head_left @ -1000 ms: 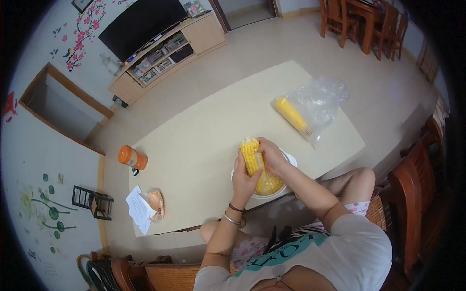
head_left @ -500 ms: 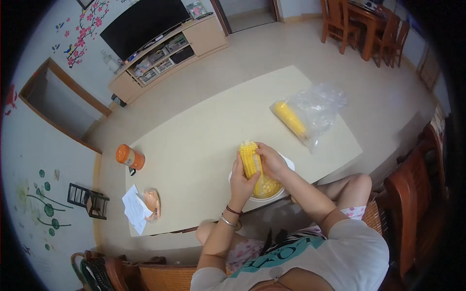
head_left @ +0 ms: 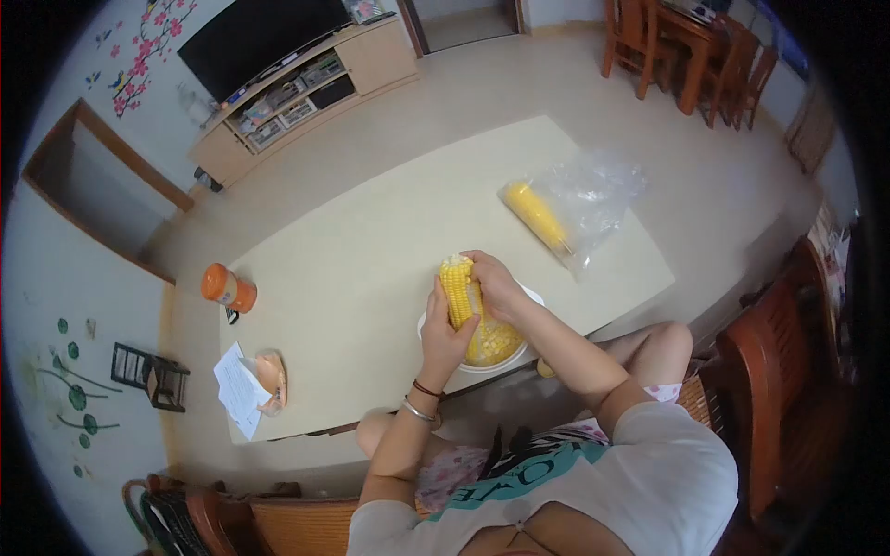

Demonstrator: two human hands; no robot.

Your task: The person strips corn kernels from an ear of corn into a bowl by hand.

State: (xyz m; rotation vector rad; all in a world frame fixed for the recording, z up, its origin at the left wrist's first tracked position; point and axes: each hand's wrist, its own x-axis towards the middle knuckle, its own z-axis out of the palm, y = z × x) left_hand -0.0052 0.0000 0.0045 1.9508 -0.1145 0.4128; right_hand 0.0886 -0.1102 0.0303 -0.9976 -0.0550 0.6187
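A yellow corn cob (head_left: 458,287), with a strip of its kernels gone down one side, is held tilted above a white bowl (head_left: 533,298). Loose corn kernels (head_left: 496,343) lie in the bowl. My left hand (head_left: 447,329) wraps the cob's left side and lower part, thumb across the front. At the upper right of the cob, my right hand (head_left: 496,285) is closed on it, with the fingertips near the bare strip. Part of the bowl is hidden behind the hands and cob.
On the cream table (head_left: 371,259), a clear plastic bag (head_left: 593,204) with another corn cob (head_left: 536,215) lies at the far right. An orange-lidded jar (head_left: 228,288), papers (head_left: 239,389) and a wrapped package (head_left: 272,378) are at the left. Wooden chairs stand nearby.
The whole view has shifted slightly, so everything sits a little further left and up. Both hands keep hold of the corn cob over the bowl.
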